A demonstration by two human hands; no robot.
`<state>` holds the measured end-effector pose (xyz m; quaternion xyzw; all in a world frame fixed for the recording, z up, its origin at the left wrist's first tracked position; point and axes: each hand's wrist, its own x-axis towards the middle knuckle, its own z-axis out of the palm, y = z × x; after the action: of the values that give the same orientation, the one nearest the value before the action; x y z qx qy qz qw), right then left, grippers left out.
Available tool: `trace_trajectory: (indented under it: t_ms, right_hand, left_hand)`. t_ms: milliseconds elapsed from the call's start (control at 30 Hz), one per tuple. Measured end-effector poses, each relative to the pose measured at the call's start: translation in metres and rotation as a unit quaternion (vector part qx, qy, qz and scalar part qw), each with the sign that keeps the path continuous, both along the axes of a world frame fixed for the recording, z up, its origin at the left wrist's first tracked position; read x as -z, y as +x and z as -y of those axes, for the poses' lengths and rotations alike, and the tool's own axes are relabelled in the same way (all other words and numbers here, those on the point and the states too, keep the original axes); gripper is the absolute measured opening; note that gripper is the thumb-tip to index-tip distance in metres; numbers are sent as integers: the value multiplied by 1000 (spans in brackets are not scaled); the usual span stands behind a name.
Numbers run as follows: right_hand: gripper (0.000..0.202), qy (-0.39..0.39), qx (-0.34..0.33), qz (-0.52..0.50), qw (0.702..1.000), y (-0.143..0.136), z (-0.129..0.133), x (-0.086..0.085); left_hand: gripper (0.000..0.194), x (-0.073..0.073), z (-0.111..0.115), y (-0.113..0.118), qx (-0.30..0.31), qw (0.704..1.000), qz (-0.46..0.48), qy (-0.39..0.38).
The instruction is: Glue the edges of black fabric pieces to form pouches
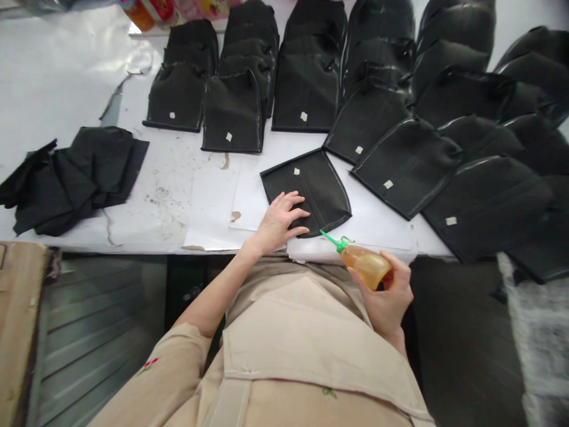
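A black leather-like piece with a curved edge and a small pale tag lies flat at the table's front edge. My left hand rests on it, fingers spread and pressing down. In my right hand is a squeeze glue bottle of amber liquid, tilted, its green nozzle pointing up and left. The nozzle tip meets the near edge of the black piece, where a shiny wet line runs along the curved border. My right fingers wrap round the bottle's base.
Overlapping rows of similar black pieces cover the back and right of the white table. A pile of black fabric pieces lies at the left. Colourful containers stand at the back. A wooden edge is at lower left.
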<state>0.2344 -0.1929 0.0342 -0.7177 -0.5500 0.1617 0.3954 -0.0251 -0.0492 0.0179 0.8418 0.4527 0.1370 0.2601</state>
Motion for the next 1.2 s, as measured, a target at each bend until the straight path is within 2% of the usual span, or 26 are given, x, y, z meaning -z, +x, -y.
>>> trace_trajectory:
  t_ms: [200, 433, 867, 1200]
  right_hand:
    - [67, 7, -6, 5, 1000, -4, -2, 1]
    - [66, 11, -19, 25, 999, -7, 0, 2]
    - [67, 21, -76, 20, 997, -22, 1, 10]
    - [69, 48, -75, 15, 996, -25, -3, 14]
  left_hand:
    - [31, -2, 3, 7, -6, 999, -32, 19]
    - [29, -2, 3, 6, -23, 1000, -14, 3]
    - [25, -4, 2, 3, -20, 1000, 0, 15]
    - [25, -5, -2, 0, -1, 1000, 7, 17]
